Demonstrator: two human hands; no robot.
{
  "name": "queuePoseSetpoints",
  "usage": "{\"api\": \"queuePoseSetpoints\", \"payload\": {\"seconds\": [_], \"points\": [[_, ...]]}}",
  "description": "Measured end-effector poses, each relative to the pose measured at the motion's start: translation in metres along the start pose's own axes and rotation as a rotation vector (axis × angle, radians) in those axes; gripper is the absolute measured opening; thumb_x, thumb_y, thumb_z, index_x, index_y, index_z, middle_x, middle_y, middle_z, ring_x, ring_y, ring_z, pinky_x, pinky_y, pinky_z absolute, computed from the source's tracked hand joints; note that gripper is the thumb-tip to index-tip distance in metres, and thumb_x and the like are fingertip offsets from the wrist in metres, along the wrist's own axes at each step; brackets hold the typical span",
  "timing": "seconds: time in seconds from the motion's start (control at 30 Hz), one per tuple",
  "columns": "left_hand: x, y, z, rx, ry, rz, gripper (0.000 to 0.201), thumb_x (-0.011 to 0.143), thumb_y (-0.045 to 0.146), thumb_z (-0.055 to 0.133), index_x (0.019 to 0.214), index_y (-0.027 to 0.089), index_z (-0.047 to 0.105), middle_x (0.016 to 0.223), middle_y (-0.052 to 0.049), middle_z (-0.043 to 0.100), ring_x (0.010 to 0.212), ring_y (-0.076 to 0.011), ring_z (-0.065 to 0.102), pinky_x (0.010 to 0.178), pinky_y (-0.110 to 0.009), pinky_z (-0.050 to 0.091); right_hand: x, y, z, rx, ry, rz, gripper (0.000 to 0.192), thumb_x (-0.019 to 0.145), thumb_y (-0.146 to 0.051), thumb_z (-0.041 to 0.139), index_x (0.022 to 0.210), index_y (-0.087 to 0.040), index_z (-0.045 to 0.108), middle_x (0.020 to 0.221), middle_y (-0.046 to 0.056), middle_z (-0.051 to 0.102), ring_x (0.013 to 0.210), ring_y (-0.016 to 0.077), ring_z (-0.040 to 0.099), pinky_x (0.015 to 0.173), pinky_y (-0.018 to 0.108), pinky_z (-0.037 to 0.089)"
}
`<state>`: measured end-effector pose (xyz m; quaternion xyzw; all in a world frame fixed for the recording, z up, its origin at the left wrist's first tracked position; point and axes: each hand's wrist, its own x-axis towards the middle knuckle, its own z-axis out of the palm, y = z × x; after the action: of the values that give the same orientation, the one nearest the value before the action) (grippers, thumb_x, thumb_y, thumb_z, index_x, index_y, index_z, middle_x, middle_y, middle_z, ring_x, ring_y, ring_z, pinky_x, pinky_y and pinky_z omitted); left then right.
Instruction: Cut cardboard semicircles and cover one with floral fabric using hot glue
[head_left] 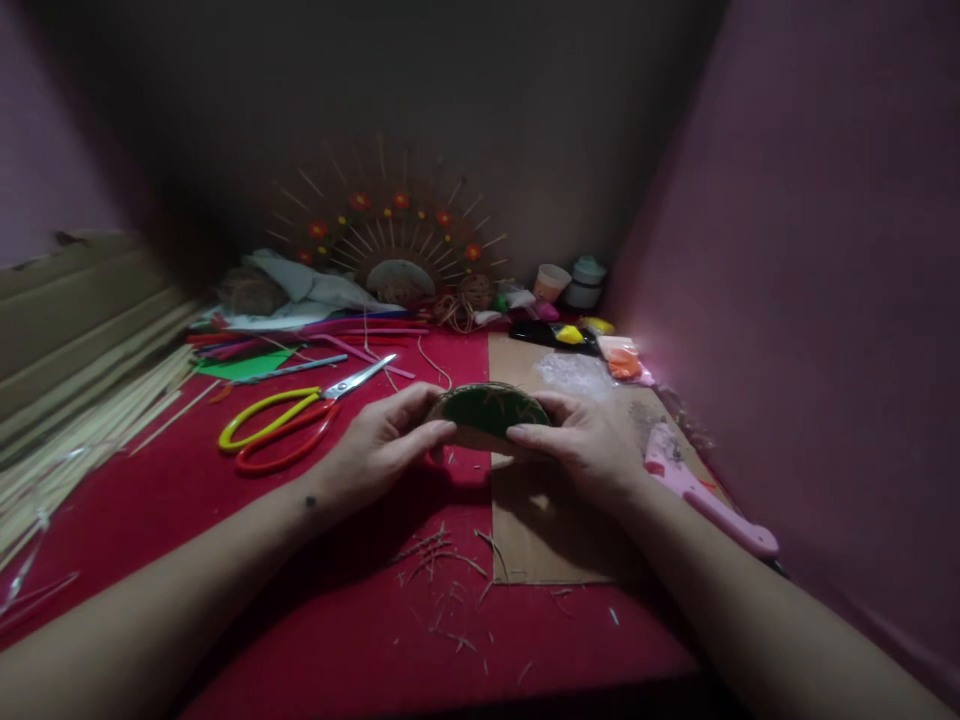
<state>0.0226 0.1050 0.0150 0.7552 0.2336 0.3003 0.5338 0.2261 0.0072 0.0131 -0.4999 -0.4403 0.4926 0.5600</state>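
Observation:
A round green disc with a woven straw rim (489,410) is held flat between both hands, a little above the red cloth (360,610) and the edge of a brown cardboard sheet (540,540). My left hand (379,445) grips its left edge with thumb and fingers. My right hand (581,440) grips its right edge the same way. Short straw clippings (442,560) lie on the cloth just below the hands.
Scissors with yellow and red handles (289,420) lie left of the hands. A pink cutter (705,490) lies at the right. Bundled thin sticks (82,410) run along the left. A fan-shaped stick ornament with red flowers (394,240), cups (570,282) and coloured clay (592,335) stand behind.

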Motion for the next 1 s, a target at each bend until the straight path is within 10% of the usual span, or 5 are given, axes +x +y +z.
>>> {"api": "queuePoseSetpoints", "payload": {"seconds": [0.27,0.63,1.0], "points": [[-0.005,-0.008,0.000,0.161,0.083,0.135,0.010,0.090,0.025,0.055,0.094,0.018,0.061,0.077,0.000,0.064,0.071,-0.0121,0.060,0.067,-0.023,0.048,-0.005,0.002,0.001,-0.208,0.056,-0.368,0.016,0.069,-0.016,0.073,0.082,-0.023,0.079,0.069,-0.004,0.070,0.065,0.0113,0.057,0.063,0.025,0.045],[-0.003,-0.009,-0.001,-0.097,0.022,-0.171,0.030,0.088,0.041,0.063,0.104,0.016,0.058,0.069,-0.001,0.067,0.055,-0.0108,0.057,0.052,-0.020,0.046,0.000,-0.001,0.006,0.096,0.082,-0.172,0.034,0.059,-0.020,0.084,0.092,-0.020,0.075,0.078,-0.002,0.071,0.063,0.0103,0.059,0.061,0.025,0.048],[0.005,-0.007,-0.004,-0.346,0.109,-0.348,0.030,0.078,0.033,0.072,0.099,0.015,0.060,0.060,0.001,0.062,0.044,-0.0093,0.054,0.037,-0.016,0.044,0.008,0.001,-0.007,0.196,0.017,-0.058,0.038,0.084,-0.053,0.059,0.081,-0.016,0.069,0.064,0.004,0.067,0.053,0.0140,0.061,0.051,0.027,0.046]]}}
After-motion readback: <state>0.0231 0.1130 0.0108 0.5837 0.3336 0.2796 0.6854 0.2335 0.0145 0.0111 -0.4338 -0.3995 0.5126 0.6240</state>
